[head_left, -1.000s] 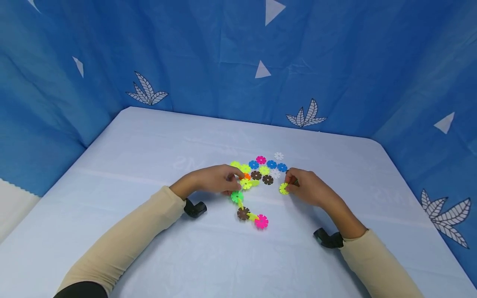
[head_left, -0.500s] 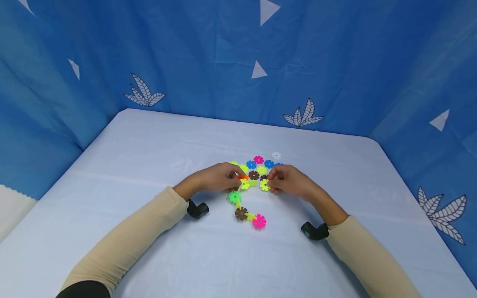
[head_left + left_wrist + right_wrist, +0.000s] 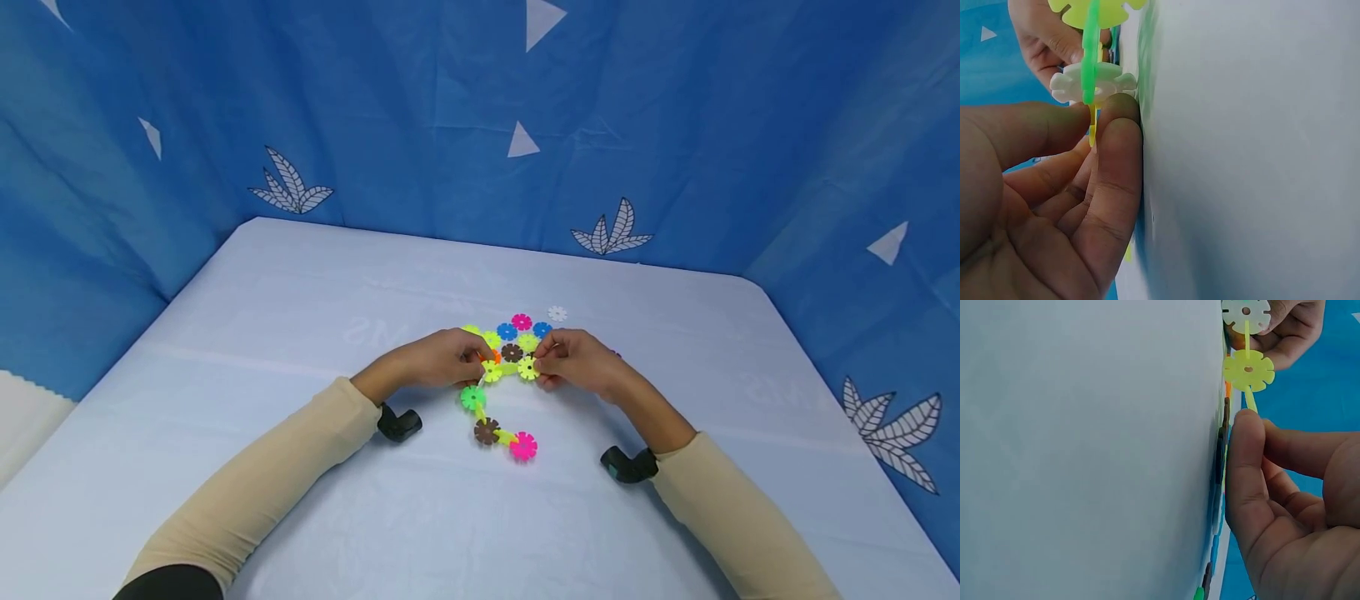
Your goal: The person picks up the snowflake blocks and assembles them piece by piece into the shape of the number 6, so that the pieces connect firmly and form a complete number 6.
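My left hand (image 3: 441, 358) pinches a yellow snowflake disc (image 3: 1092, 128) between thumb and fingertips. That disc belongs to a chain of slotted discs, including a green disc (image 3: 473, 397), a brown disc (image 3: 487, 431) and a pink disc (image 3: 523, 447) at the near end. A white disc (image 3: 1245, 314) in the chain sits close to my left fingers. With thumb and index finger, my right hand (image 3: 581, 362) pinches another yellow disc (image 3: 528, 368). In the right wrist view its edge meets the chain's yellow-green disc (image 3: 1249, 370); how deep the slots join is hidden.
Loose discs lie flat just behind the hands, among them a pink disc (image 3: 522, 322), a blue disc (image 3: 507, 332), a brown disc (image 3: 512, 353) and a white disc (image 3: 557, 313). My right hand covers some. The white tabletop (image 3: 450, 517) ends at a blue curtain (image 3: 420, 108).
My right hand has moved left, bringing its yellow disc from apart to the chain's right end. My left hand stays nearly in place, holding the chain.
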